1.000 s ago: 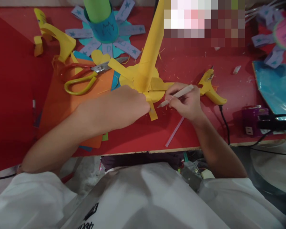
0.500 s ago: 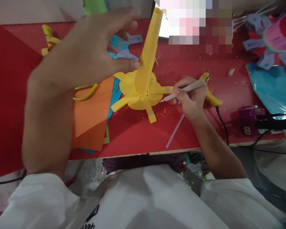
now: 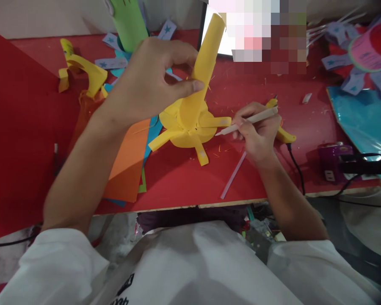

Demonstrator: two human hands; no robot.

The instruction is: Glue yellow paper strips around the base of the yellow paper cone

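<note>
A yellow paper tube (image 3: 208,48) stands tilted on a scalloped yellow paper base (image 3: 184,142) with strips spreading from it. My left hand (image 3: 160,78) is closed round the tube's middle, its thumb on the near side and its other fingertips hidden behind. In my right hand (image 3: 257,131) is a slim white pen (image 3: 257,117), its tip pointing left beside the base's right edge. One yellow strip reaches almost to my right fingers. Just beyond that hand lies a yellow glue gun (image 3: 285,134), partly covered by it.
Orange paper (image 3: 130,161) lies over blue sheets left of the base. A pale strip (image 3: 233,176) lies near the table's front edge. A purple box (image 3: 335,163) with cables sits right. Paper crafts, including a green tube (image 3: 130,25), stand behind. Part of a screen is blurred out.
My left hand has moved right and come round the yellow tube, which now leans further right. My right hand with the pen has barely shifted.
</note>
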